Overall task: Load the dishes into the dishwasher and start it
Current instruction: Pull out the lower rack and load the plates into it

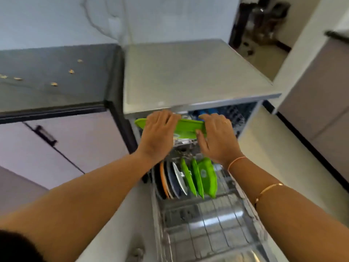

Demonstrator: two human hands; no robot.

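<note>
A flat green plate [186, 128] is held level at the mouth of the open dishwasher [198, 76], just above its upper rack [236, 114]. My left hand [157, 132] grips the plate's left part and my right hand [217, 136] grips its right end, fingers curled over the far edge. Below, the pulled-out lower rack [207, 224] carries a row of upright plates: orange [164, 181], dark and white ones [179, 179], then three green ones [204, 177]. The rack's front half holds nothing.
A dark countertop [56, 76] with small yellowish scraps lies to the left, with pale cabinet doors [66, 140] under it. The dishwasher's grey top is bare. A doorway to another room opens at the back right [264, 35].
</note>
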